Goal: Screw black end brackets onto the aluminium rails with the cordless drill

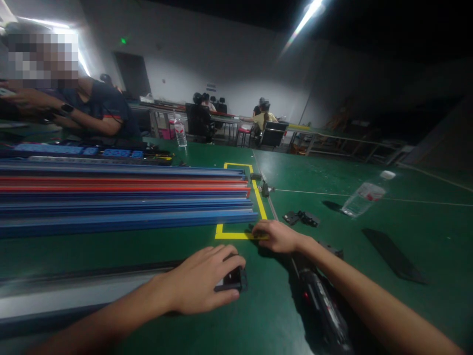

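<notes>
My left hand (pixel 207 276) is closed over the end of a long rail (pixel 92 291) with dark edges and a pale inside, lying on the green table. A black end piece (pixel 240 279) shows between its thumb and fingers. Ahead and to the right, my right hand (pixel 275 235) has its fingers curled down at the corner of a yellow tape outline (pixel 240 235). Something small and dark shows at its fingertips, too hidden to name. Below my right forearm lies a black electric screwdriver (pixel 325 310).
Several blue and red rails (pixel 129 197) lie side by side at left. Small black parts (pixel 301 218), a flat black plate (pixel 393 256) and a water bottle (pixel 365 197) are on the right. A second bottle (pixel 180 132) stands farther back. A person (pixel 99 108) sits across at left.
</notes>
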Demonstrator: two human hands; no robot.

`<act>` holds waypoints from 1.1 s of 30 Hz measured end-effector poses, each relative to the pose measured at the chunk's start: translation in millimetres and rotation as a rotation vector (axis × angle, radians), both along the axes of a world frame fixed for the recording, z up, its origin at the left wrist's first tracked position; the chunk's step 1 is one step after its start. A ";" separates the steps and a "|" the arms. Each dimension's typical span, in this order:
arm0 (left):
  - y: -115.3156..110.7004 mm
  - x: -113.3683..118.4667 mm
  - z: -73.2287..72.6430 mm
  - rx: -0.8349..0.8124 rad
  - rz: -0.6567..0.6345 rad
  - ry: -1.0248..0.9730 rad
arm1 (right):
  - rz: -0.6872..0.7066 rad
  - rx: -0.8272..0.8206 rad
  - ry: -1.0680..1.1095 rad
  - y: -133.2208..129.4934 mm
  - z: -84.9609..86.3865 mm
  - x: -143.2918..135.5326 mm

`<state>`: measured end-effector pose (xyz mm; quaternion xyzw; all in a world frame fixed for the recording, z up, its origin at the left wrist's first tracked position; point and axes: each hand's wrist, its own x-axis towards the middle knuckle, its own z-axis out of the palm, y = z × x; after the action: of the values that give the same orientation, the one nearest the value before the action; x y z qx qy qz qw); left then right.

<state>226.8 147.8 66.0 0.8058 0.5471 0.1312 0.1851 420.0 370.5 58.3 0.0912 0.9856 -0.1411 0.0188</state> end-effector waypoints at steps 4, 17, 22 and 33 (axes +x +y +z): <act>0.4 0.1 -0.1 0.001 0.003 -0.003 | 0.006 -0.024 0.019 3.3 -4.6 0.8; 0.0 -1.2 -0.5 0.002 -0.002 0.005 | -0.098 0.086 0.011 2.4 5.4 2.9; 0.3 -1.3 0.0 -0.004 -0.004 0.012 | -0.110 0.114 -0.025 3.8 10.5 6.0; 0.0 -1.7 -0.2 -0.031 0.006 0.004 | -0.236 0.048 -0.139 46.0 27.4 32.2</act>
<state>225.1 147.8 65.8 0.8014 0.5519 0.1216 0.1959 452.1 416.5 85.7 0.2165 0.9674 -0.1122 0.0680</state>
